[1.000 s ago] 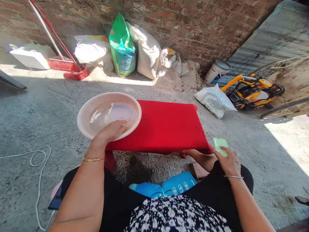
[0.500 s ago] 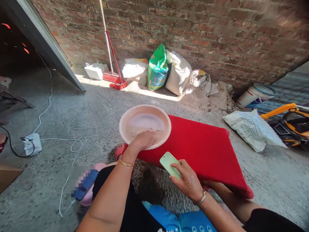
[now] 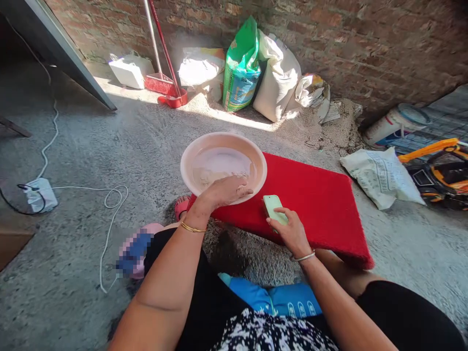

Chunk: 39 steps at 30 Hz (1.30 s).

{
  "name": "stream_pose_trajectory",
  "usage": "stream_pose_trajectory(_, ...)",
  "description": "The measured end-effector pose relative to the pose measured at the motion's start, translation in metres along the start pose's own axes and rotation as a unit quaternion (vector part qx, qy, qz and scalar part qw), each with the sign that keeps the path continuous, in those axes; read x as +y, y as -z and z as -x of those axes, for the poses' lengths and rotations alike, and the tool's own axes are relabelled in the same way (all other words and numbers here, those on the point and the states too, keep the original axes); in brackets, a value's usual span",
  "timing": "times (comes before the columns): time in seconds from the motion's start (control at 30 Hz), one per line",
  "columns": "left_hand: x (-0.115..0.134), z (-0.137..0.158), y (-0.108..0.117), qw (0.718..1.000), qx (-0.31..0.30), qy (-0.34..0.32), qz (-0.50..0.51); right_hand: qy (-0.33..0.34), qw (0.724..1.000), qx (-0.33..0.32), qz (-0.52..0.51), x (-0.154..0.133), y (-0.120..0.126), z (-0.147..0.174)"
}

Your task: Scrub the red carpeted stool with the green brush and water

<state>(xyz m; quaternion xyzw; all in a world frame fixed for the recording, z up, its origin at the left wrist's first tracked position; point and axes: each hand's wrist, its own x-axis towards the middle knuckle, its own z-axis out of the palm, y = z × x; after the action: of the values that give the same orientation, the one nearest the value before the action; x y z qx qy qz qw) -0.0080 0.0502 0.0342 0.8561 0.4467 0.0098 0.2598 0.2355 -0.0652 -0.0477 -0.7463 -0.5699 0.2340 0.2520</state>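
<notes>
A pale pink plastic basin (image 3: 190, 161) holding water stands on the left end of a low red bench (image 3: 321, 204). My left hand (image 3: 223, 191) grips the basin's near rim, fingers curled over the edge. A light green phone (image 3: 273, 205) sits in my right hand (image 3: 288, 231), just above the bench's near edge and right of the basin. I am seated behind the bench, with black clothing over my knees.
Sacks (image 3: 278, 73) and a green bag (image 3: 241, 73) lean on the brick wall. A red broom and dustpan (image 3: 166, 85) stand left of them. A white cable and power strip (image 3: 40, 192) lie on the concrete floor. A white bag (image 3: 382, 178), bucket (image 3: 395, 124) and yellow toy vehicle (image 3: 442, 170) are right.
My right hand brought the green phone from beside my right knee over to the bench next to the basin. My left hand stayed on the basin's rim. The view turned left.
</notes>
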Motion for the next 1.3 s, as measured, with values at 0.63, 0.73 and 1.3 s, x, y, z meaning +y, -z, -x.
stream_pose_trajectory(0.63, 0.011, 0.015, -0.024, 0.989, 0.045, -0.053, -0.132, -0.125, 0.969, -0.018, -0.213, -0.048, -0.031, -0.034)
stream_pose_trajectory(0.73, 0.010, 0.013, -0.025, 0.987, 0.037, -0.055, -0.145, -0.147, 0.957, -0.018, -0.249, -0.059, -0.044, -0.031)
stream_pose_trajectory(1.3, 0.008, 0.012, -0.024, 0.991, 0.040, -0.051, -0.117, -0.164, 0.946, -0.085, -0.265, -0.037, -0.011, -0.045)
